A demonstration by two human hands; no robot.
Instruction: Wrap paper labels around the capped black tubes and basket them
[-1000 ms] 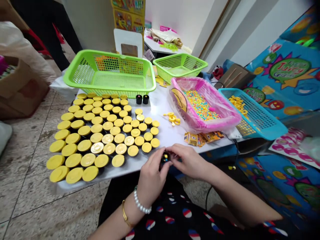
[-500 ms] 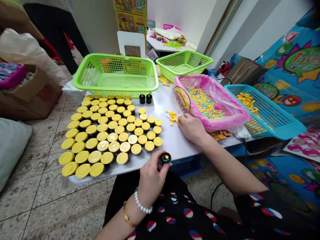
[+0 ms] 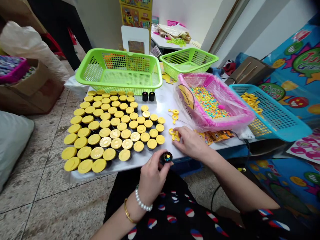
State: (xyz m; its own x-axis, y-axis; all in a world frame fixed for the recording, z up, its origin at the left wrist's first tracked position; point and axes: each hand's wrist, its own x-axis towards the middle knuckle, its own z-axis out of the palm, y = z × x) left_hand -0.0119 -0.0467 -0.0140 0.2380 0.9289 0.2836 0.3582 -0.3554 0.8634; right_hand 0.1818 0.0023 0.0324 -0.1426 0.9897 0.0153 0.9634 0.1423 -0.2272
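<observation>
My left hand [image 3: 151, 176] is closed around a small black jar [image 3: 166, 157] with coloured candy beads showing in its open top, held just in front of the white table's near edge [image 3: 140, 162]. My right hand [image 3: 190, 142] rests on the table with its fingers pinching a yellow plastic lid piece [image 3: 173, 133]. Two more yellow pieces [image 3: 174, 114] lie farther back. Left of the hands stand several rows of jars with yellow caps [image 3: 110, 130].
Two uncapped black jars [image 3: 148, 96] stand by a large green basket [image 3: 119, 71]. A smaller green basket [image 3: 188, 60], a pink basket of coloured beads [image 3: 212, 101] and a blue basket of yellow pieces [image 3: 268, 111] line the right. Orange packets [image 3: 216, 135] lie near the edge. Cardboard boxes sit at left.
My right hand left the jar, reached back to the yellow pieces by the pink basket, and has come nearer with one pinched. My left hand kept holding the jar.
</observation>
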